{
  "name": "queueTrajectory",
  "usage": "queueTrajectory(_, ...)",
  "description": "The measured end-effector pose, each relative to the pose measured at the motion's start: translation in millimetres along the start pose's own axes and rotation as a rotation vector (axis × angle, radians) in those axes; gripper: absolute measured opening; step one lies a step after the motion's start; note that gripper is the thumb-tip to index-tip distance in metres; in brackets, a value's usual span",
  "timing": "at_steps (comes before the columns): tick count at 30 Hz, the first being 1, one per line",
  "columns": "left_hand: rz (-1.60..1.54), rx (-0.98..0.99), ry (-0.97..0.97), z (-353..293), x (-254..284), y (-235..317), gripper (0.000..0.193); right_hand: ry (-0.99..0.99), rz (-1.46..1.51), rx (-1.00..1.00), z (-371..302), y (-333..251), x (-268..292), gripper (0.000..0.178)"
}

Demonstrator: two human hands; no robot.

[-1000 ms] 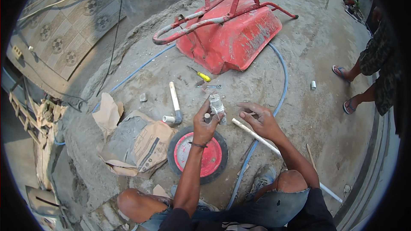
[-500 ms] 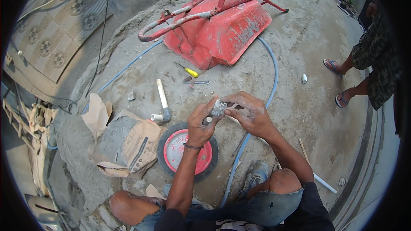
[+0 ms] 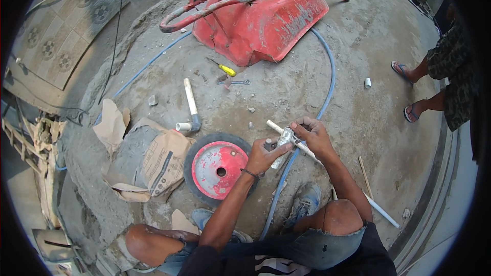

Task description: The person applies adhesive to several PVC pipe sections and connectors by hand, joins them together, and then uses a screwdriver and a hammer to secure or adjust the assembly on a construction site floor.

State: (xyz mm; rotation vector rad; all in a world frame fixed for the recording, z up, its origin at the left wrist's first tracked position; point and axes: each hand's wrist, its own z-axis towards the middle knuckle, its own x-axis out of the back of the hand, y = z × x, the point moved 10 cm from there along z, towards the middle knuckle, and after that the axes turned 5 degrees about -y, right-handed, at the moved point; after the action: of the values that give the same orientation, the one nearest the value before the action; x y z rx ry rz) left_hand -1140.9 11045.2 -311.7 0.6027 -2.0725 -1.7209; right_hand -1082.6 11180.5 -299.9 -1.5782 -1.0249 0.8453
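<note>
A crumpled, shiny piece of clear-looking plastic is pinched between my two hands, above the ground to the right of the wheel. My left hand is closed on its left side, and a small grey cylindrical piece also pokes up from these fingers. On the upper right side, my right hand grips the plastic with thumb and fingers. What lies inside the plastic, if anything, I cannot make out. A thin white pipe runs behind my hands, partly hidden by them. The red-hubbed wheel lies flat near my left wrist.
An overturned red wheelbarrow rests ahead. Nearby lie a yellow-handled screwdriver, a wrench, an elbowed white pipe and a torn paper sack. A blue hose curves across. Another person's feet stand right.
My hands have moved down and to the right in view, and the plastic is now held stretched longer between them. More of the wheel and the thin white pipe shows.
</note>
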Motion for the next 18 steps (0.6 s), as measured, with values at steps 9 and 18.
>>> queueTrajectory(9,-0.024,-0.124,0.050,1.9,-6.0,3.4,0.033,0.031,0.039,0.010,1.6,11.2,-0.4,0.021)
queueTrajectory(18,-0.346,0.359,0.218,0.9,6.3,-101.8,0.055,0.240,0.069,0.041,-6.2,39.0,54.3,0.019)
